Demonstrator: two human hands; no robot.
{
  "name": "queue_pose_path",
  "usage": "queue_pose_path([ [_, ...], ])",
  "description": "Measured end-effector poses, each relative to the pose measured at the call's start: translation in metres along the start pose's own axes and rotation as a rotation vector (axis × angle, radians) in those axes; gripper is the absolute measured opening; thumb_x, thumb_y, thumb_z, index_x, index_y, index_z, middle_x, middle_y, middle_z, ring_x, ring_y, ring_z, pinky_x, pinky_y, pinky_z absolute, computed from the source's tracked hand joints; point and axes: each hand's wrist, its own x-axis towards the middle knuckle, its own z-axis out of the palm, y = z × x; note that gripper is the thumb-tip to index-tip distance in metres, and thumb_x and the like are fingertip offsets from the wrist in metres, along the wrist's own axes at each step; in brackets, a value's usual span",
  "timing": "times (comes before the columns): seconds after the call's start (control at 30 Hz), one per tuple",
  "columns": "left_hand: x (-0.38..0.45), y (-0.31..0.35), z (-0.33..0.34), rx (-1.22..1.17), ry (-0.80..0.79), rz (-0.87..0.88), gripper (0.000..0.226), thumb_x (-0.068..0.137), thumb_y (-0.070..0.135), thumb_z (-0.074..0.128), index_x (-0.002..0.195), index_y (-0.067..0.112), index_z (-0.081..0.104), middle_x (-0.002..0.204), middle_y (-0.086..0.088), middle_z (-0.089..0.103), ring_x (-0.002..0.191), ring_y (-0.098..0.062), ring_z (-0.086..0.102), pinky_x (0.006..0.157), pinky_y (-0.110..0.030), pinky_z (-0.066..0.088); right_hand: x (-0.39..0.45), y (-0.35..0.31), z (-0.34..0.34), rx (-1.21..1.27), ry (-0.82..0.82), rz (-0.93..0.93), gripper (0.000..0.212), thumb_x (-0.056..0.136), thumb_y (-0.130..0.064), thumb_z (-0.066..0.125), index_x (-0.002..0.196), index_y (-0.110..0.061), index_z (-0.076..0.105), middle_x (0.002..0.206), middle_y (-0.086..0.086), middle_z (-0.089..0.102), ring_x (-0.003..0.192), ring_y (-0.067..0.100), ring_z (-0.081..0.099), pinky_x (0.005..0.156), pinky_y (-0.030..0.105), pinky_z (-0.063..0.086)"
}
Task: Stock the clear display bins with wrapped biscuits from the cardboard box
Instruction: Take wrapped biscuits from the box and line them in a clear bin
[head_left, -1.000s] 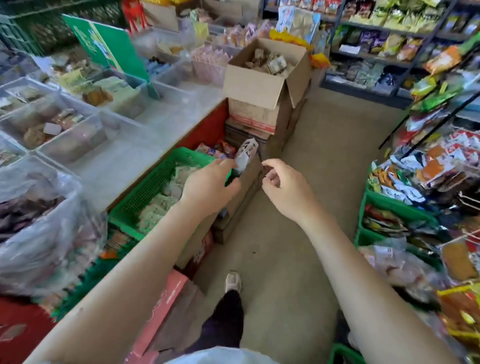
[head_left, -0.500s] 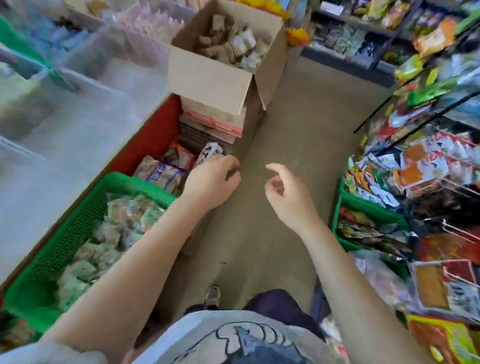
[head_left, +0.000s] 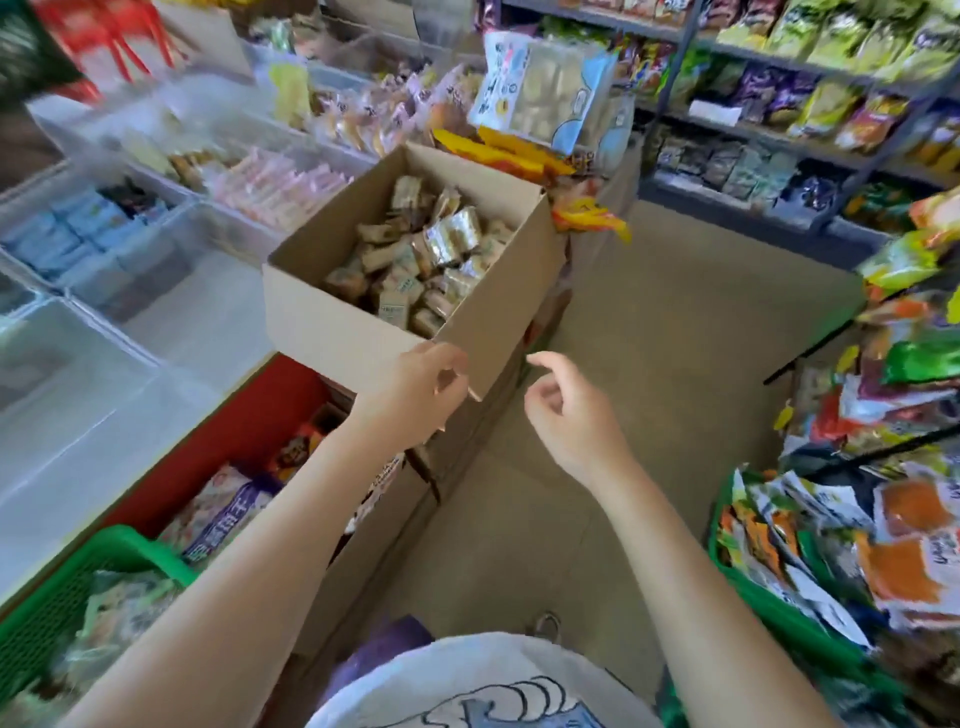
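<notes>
Head view — open cardboard box (head_left: 332, 317), pale wrapped biscuits (head_left: 441, 244)

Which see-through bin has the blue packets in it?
The clear plastic bin at the far left, beside the one with pink wrapped packets. It alone holds light blue packets; the bins nearer the person look empty.
</notes>
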Motion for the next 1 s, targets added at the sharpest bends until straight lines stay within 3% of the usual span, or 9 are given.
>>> queue_pose_path([
  [0.13, 0.054, -0.010, 0.003, -0.033, 0.096, -0.076, 0.025, 0.098, 0.024, 0.058, 0.121, 0.017, 0.067, 0.112, -0.002, 0.066, 0.092, -0.018, 0.062, 0.086, -0.041, 0.054, 0.087, -0.002, -0.011, -0.038, -0.106, -0.078, 0.039, 0.098, -0.023, 0.053, 0.136, -0.029, 0.053, 0.096, -0.008, 0.061, 0.080, 0.006, 0.058, 0.071, 0.024, 0.046],
  [0.27, 0.107, -0.038, 0.001, -0.053, 0.119, -0.209, 0.041, 0.091, 0.047, 0.044, 0.117, 0.024, 0.065, 0.108, 0.001, 0.066, 0.091, -0.017, 0.061, 0.082, -0.045, 0.055, 0.163, -0.007, 0.004, -0.042, -0.235, -0.101, 0.038, 0.100, -0.025, 0.052, 0.138, -0.029, 0.052, 0.100, -0.007, 0.061, 0.087, 0.008, 0.061, 0.073, 0.023, 0.048],
  [0.4, 0.168, -0.079, -0.005, -0.010, 0.136, -0.328, 0.029, 0.099, 0.031, 0.055, 0.124, 0.020, 0.064, 0.121, -0.002, 0.062, 0.107, -0.021, 0.060, 0.090, -0.035, 0.050, 0.239, -0.014, 0.022, -0.160, -0.339, -0.115, 0.040, 0.102, -0.027, 0.051, 0.142, -0.028, 0.049, 0.108, -0.007, 0.059, 0.093, 0.007, 0.060, 0.069, 0.018, 0.046],
  [0.57, 0.230, -0.141, -0.014, 0.072, 0.140, -0.443, 0.040, 0.095, 0.032, 0.059, 0.133, 0.020, 0.059, 0.131, -0.005, 0.056, 0.123, -0.028, 0.053, 0.094, -0.041, 0.050, 0.327, -0.024, 0.047, -0.345, -0.417, -0.114, 0.038, 0.102, -0.026, 0.052, 0.139, -0.023, 0.051, 0.123, -0.004, 0.055, 0.109, 0.013, 0.056, 0.088, 0.030, 0.049],
  [0.73, 0.277, -0.182, -0.020, 0.207, 0.097, -0.503, 0.065, 0.089, 0.027, 0.066, 0.147, 0.019, 0.040, 0.149, -0.006, 0.042, 0.135, -0.030, 0.039, 0.104, -0.048, 0.042, 0.398, -0.026, 0.083, -0.544, -0.390, -0.192, 0.046, 0.097, -0.021, 0.058, 0.141, -0.015, 0.047, 0.138, 0.006, 0.048, 0.129, 0.023, 0.044, 0.106, 0.040, 0.044],
  [0.9, 0.301, -0.206, -0.009, 0.232, -0.076, -0.572, 0.070, 0.089, 0.034, 0.069, 0.150, 0.024, 0.036, 0.148, -0.007, 0.043, 0.135, -0.030, 0.039, 0.102, -0.047, 0.041, 0.436, -0.027, 0.111, -0.861, -0.345, -0.306, 0.061, 0.093, -0.024, 0.064, 0.147, -0.013, 0.037, 0.146, 0.012, 0.040, 0.131, 0.028, 0.040, 0.106, 0.040, 0.041],
  [1.0, 0.303, -0.213, -0.005, 0.234, -0.054, -0.595, 0.062, 0.090, 0.033, 0.068, 0.146, 0.025, 0.043, 0.137, -0.006, 0.053, 0.124, -0.028, 0.050, 0.093, -0.043, 0.047, 0.448, -0.029, 0.123, -0.961, -0.408, -0.343, 0.060, 0.094, -0.028, 0.066, 0.144, -0.011, 0.038, 0.144, 0.012, 0.043, 0.131, 0.030, 0.039, 0.108, 0.039, 0.037],
])
